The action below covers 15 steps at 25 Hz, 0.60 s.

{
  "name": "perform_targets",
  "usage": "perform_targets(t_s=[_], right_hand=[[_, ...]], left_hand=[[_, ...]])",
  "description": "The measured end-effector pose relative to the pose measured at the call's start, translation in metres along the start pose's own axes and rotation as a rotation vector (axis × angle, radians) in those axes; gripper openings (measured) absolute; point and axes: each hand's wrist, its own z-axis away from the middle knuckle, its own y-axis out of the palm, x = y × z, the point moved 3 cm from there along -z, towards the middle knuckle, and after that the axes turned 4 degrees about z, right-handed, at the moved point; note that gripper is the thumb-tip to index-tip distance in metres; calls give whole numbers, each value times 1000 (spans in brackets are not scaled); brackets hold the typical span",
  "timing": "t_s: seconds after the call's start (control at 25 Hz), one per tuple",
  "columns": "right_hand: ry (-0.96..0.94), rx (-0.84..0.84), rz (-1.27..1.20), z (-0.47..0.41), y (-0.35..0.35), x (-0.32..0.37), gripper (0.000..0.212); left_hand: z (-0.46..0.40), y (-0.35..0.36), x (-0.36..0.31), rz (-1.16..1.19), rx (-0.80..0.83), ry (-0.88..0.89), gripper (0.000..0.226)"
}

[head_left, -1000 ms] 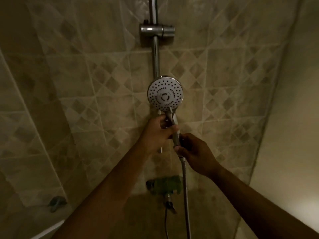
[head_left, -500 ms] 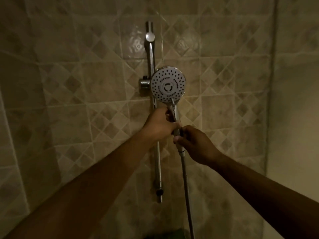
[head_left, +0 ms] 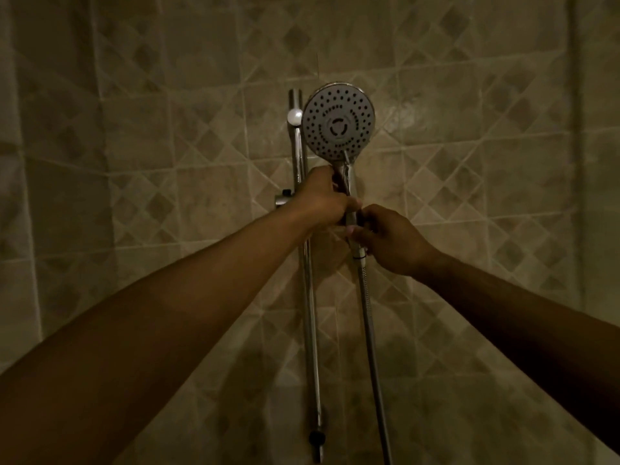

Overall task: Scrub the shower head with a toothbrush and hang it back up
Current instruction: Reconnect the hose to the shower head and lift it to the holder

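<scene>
Shower head raised beside the rail, hanging step not yet finished

Both hands are clamped on the handle of the shower head (head_left: 338,121), one above the other. The left hand (head_left: 323,199) grips the upper part of the handle just under the round spray face, its fingers wrapped around the chrome. The right hand (head_left: 389,241) pinches the lower end of the handle, right where the metal hose (head_left: 369,317) joins it. The two hands nearly touch.

The shower head is held upright with its nozzle face turned out into the room, just to the right of the top of the chrome slide rail (head_left: 308,297). The rail's holder bracket (head_left: 283,199) sits lower down on the rail, mostly hidden behind the left wrist, so I cannot tell whether the handle is lined up with it or even touching it. From where I stand the handle looks to be beside the rail rather than seated in anything.

No toothbrush shows in either hand or anywhere on the tiled wall (head_left: 134,162). That, together with the two-handed hold close to the rail, suggests to me that the scrubbing part is over and the person is on the last step, putting the head back. The light is dim, so I cannot judge whether the nozzles look clean.

What seems left: guide the handle into the bracket, see that it sits firm, and let go with both hands. The hose hangs straight down and free beside the rail.
</scene>
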Motion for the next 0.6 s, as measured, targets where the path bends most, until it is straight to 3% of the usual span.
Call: perform_targets(t_s=[0.24,0.48,0.6], right_hand=[[53,22,-146,10,6,-16,21],[193,13,-462,32,1,-14,42],[265,143,-546,38,-5,-4,20]], left_hand=[[10,12,4,41,1,-45,24],[17,35,8,358,51,-156,20],[25,44,7,443,147,-195,31]])
